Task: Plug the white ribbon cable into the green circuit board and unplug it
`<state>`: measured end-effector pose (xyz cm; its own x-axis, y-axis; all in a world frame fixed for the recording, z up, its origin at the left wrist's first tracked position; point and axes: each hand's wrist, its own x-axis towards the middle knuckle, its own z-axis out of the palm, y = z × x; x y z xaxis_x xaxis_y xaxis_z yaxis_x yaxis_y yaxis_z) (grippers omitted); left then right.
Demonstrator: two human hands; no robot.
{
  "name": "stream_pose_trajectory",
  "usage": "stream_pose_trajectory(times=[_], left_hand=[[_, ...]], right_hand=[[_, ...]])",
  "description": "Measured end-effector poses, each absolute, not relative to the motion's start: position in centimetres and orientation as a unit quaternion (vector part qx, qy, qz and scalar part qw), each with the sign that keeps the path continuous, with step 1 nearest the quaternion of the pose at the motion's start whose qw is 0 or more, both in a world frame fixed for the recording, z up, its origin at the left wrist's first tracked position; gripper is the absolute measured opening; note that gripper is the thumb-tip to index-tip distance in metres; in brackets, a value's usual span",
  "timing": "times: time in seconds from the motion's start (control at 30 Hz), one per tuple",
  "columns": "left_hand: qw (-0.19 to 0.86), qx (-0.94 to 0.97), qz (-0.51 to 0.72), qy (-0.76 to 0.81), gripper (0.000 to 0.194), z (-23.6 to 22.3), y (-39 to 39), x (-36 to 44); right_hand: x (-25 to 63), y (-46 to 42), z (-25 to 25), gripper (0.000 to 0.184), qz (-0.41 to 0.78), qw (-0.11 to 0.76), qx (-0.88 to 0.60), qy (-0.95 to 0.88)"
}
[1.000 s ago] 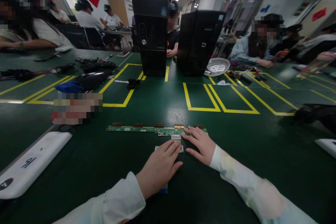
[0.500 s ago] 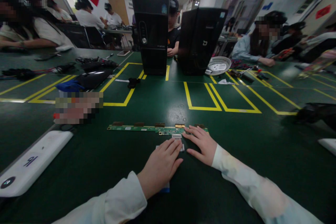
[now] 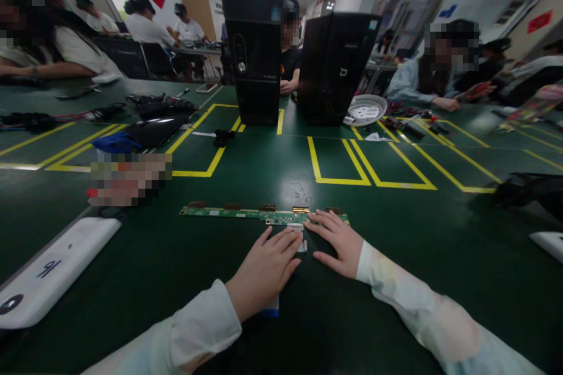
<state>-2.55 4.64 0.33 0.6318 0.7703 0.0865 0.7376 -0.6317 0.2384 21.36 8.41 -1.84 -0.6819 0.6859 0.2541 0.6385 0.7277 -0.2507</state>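
A long narrow green circuit board (image 3: 237, 212) lies across the dark green table in front of me. A white flat ribbon cable (image 3: 297, 228) runs from its connector back toward me, its blue end (image 3: 269, 312) showing below my wrist. My left hand (image 3: 264, 272) lies flat on the cable, fingers stretched toward the connector. My right hand (image 3: 338, 242) rests palm down at the board's right end, fingers spread and touching the board.
Two black computer towers (image 3: 257, 47) (image 3: 336, 67) stand behind yellow floor-tape boxes (image 3: 338, 164). A white device (image 3: 53, 272) lies at the near left, a white basket (image 3: 365, 110) at the back right. Cables and tools are scattered left; several people sit around the tables.
My left hand has slid slightly left and forward over the cable, with its thumb spread out. The right hand and the board stay put.
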Motion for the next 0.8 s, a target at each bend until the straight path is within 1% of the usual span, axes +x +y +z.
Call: stream_pose_trajectory(times=[0.13, 0.43, 0.63, 0.8], left_hand=[[0.08, 0.899, 0.106, 0.417, 0.045, 0.1, 4.6, -2.5], [0.109, 0.897, 0.131, 0.407, 0.047, 0.2, 4.8, -2.7], [0.072, 0.889, 0.179, 0.415, 0.044, 0.7, 5.3, -3.5], [0.058, 0.876, 0.165, 0.451, 0.04, 1.4, 6.0, -4.9]], right_hand=[[21.3, 8.4, -1.8, 0.057, 0.069, 0.169, -0.362, -0.914], [21.2, 8.6, -2.2, 0.054, 0.056, 0.169, -0.37, -0.912], [21.3, 8.8, -2.4, 0.049, 0.05, 0.15, -0.371, -0.915], [21.5, 9.0, -2.6, 0.049, 0.046, 0.141, -0.37, -0.917]])
